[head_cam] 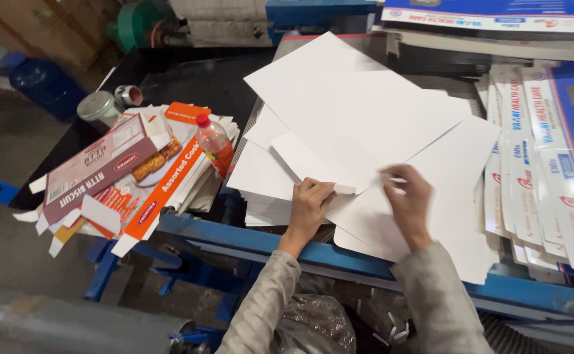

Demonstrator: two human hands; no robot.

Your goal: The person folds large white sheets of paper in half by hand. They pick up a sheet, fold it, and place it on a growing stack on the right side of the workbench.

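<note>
A loose pile of large white card sheets point(352, 111) lies fanned out on a dark work table with a blue metal front rail point(248, 239). My left hand point(310, 206) grips the near edge of one white sheet, thumb on top. My right hand point(408, 196) rests on the sheets just to the right, fingers pinching a sheet's corner; it is slightly blurred. Both sleeves are grey-beige.
Flattened orange, maroon and white printed cartons point(130, 180) are heaped at the left, with a small plastic bottle point(213, 141) with a red cap on them. Blue-and-white printed carton blanks point(549, 151) are stacked at the right. A metal tin point(98, 108) and blue container point(41, 82) are at far left.
</note>
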